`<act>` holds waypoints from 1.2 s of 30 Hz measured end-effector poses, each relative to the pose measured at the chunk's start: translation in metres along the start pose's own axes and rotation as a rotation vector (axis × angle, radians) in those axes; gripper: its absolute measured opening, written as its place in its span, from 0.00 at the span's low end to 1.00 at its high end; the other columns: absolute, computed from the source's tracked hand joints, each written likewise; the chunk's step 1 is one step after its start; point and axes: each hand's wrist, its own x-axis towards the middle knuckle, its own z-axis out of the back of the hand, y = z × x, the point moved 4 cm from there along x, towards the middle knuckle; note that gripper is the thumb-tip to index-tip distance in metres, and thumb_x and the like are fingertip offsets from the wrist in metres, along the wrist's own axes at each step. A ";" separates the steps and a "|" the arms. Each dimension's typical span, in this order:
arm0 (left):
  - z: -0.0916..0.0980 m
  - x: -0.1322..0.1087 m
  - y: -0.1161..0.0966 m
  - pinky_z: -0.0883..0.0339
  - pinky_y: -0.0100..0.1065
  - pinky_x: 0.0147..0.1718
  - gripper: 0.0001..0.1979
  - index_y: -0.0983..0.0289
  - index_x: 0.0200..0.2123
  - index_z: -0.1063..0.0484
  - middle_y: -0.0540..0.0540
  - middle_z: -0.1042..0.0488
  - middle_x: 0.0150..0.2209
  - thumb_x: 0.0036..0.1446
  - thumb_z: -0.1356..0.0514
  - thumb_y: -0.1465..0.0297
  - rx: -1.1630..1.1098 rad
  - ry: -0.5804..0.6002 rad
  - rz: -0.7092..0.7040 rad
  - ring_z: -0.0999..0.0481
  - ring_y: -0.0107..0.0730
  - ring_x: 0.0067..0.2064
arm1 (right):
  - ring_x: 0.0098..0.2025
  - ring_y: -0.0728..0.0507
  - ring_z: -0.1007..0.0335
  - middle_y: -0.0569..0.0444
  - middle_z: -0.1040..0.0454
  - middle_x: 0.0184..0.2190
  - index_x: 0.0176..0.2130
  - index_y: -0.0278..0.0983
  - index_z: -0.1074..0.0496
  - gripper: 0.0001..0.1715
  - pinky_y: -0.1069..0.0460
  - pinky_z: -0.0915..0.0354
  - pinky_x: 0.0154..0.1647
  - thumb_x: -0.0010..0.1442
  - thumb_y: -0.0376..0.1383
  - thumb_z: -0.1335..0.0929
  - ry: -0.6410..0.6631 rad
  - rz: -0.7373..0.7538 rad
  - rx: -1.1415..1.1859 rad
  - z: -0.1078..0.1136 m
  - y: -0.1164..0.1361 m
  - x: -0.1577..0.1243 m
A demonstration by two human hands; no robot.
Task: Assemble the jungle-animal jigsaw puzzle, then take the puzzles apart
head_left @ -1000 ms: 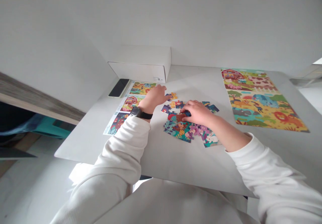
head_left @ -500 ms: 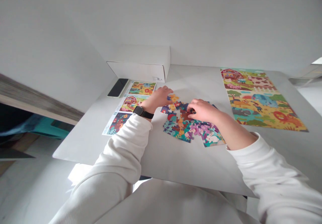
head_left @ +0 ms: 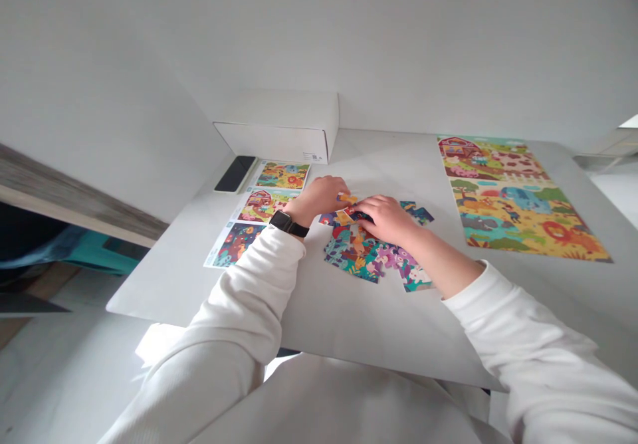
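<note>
A partly joined jigsaw puzzle [head_left: 353, 251] of colourful pieces lies on the white table, with a gap in its lower edge. At its upper left, my left hand [head_left: 326, 195], wearing a black watch, has its fingers curled on a yellow-orange puzzle piece [head_left: 345, 198]. My right hand [head_left: 386, 218] is bent over the puzzle's upper middle, its fingertips closed on a dark puzzle piece [head_left: 363, 217] and partly hiding it. To the right of that hand, a small group of dark teal pieces [head_left: 417, 211] shows.
Picture cards [head_left: 239, 243] lie left of my left wrist, beside a dark phone [head_left: 236, 174]. A white box [head_left: 274, 139] stands behind them against the wall. On the right lie two assembled puzzles [head_left: 523, 198], a farm and a safari scene. The table [head_left: 349, 324] ends near my body.
My right hand has moved left across the puzzle, uncovering the dark teal pieces. My left hand has shifted slightly right, over the yellow-orange piece.
</note>
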 end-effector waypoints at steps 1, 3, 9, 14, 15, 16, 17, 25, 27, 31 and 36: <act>-0.002 0.000 0.002 0.32 0.38 0.56 0.18 0.57 0.53 0.16 0.56 0.18 0.57 0.66 0.37 0.57 -0.010 0.016 -0.014 0.21 0.45 0.58 | 0.60 0.34 0.26 0.44 0.18 0.56 0.57 0.39 0.20 0.17 0.40 0.36 0.65 0.70 0.38 0.29 -0.001 -0.011 -0.009 0.000 -0.001 0.000; -0.005 0.001 0.005 0.32 0.36 0.55 0.17 0.58 0.51 0.16 0.55 0.18 0.56 0.64 0.36 0.58 -0.031 0.039 -0.032 0.21 0.43 0.57 | 0.57 0.34 0.25 0.44 0.17 0.52 0.51 0.39 0.18 0.13 0.40 0.36 0.63 0.68 0.39 0.28 -0.006 -0.045 -0.030 0.000 -0.005 0.000; 0.004 -0.001 0.008 0.31 0.34 0.47 0.15 0.61 0.48 0.20 0.56 0.18 0.49 0.58 0.31 0.63 -0.098 0.056 0.009 0.20 0.40 0.49 | 0.60 0.33 0.27 0.43 0.19 0.57 0.57 0.38 0.21 0.20 0.41 0.36 0.64 0.67 0.37 0.27 -0.041 -0.039 -0.008 0.002 -0.009 -0.002; 0.027 -0.005 0.000 0.33 0.36 0.42 0.08 0.62 0.42 0.21 0.58 0.18 0.43 0.61 0.36 0.68 -0.086 -0.065 0.062 0.21 0.41 0.44 | 0.62 0.34 0.28 0.42 0.20 0.59 0.62 0.37 0.23 0.25 0.40 0.37 0.67 0.67 0.34 0.29 -0.033 -0.028 0.006 -0.001 -0.007 -0.001; 0.029 -0.006 -0.004 0.33 0.37 0.43 0.08 0.62 0.42 0.20 0.59 0.18 0.43 0.61 0.37 0.69 -0.060 -0.079 0.059 0.20 0.42 0.45 | 0.61 0.33 0.28 0.42 0.20 0.58 0.63 0.36 0.23 0.25 0.40 0.37 0.67 0.67 0.35 0.29 -0.035 -0.040 -0.006 -0.001 -0.008 -0.001; 0.030 -0.006 -0.007 0.32 0.37 0.44 0.08 0.62 0.42 0.20 0.60 0.18 0.44 0.61 0.38 0.70 -0.032 -0.077 0.055 0.20 0.43 0.46 | 0.61 0.33 0.28 0.41 0.20 0.57 0.62 0.36 0.22 0.25 0.40 0.36 0.66 0.67 0.35 0.28 -0.037 -0.050 -0.016 -0.001 -0.009 -0.001; 0.029 -0.007 -0.010 0.32 0.38 0.46 0.09 0.62 0.43 0.19 0.60 0.19 0.46 0.60 0.38 0.70 -0.006 -0.057 0.052 0.20 0.44 0.48 | 0.60 0.33 0.29 0.41 0.21 0.56 0.62 0.37 0.22 0.25 0.39 0.36 0.66 0.67 0.36 0.29 -0.037 -0.056 -0.021 -0.001 -0.010 -0.002; 0.018 -0.012 -0.011 0.32 0.37 0.52 0.17 0.56 0.47 0.16 0.56 0.21 0.53 0.60 0.35 0.54 -0.030 0.145 0.013 0.21 0.44 0.53 | 0.60 0.29 0.31 0.41 0.23 0.56 0.52 0.39 0.16 0.16 0.37 0.34 0.62 0.70 0.40 0.30 -0.085 -0.208 -0.117 0.006 -0.016 -0.008; 0.018 -0.013 -0.011 0.32 0.36 0.51 0.18 0.56 0.48 0.16 0.56 0.21 0.53 0.58 0.32 0.53 -0.022 0.155 0.008 0.21 0.44 0.53 | 0.60 0.28 0.32 0.40 0.24 0.57 0.52 0.39 0.16 0.16 0.35 0.34 0.62 0.70 0.39 0.30 -0.095 -0.262 -0.148 0.008 -0.020 -0.008; 0.010 -0.014 -0.023 0.32 0.36 0.42 0.20 0.55 0.46 0.17 0.55 0.19 0.48 0.52 0.27 0.55 -0.024 0.294 0.039 0.19 0.42 0.44 | 0.60 0.27 0.32 0.40 0.24 0.57 0.54 0.39 0.18 0.17 0.35 0.34 0.62 0.70 0.38 0.30 -0.109 -0.307 -0.161 0.011 -0.024 -0.010; 0.017 -0.013 -0.038 0.33 0.37 0.39 0.16 0.58 0.46 0.17 0.56 0.17 0.41 0.54 0.28 0.61 -0.016 0.372 0.020 0.19 0.42 0.40 | 0.59 0.28 0.30 0.40 0.22 0.57 0.54 0.38 0.18 0.17 0.37 0.34 0.63 0.71 0.39 0.30 -0.123 -0.307 -0.122 0.017 -0.022 -0.011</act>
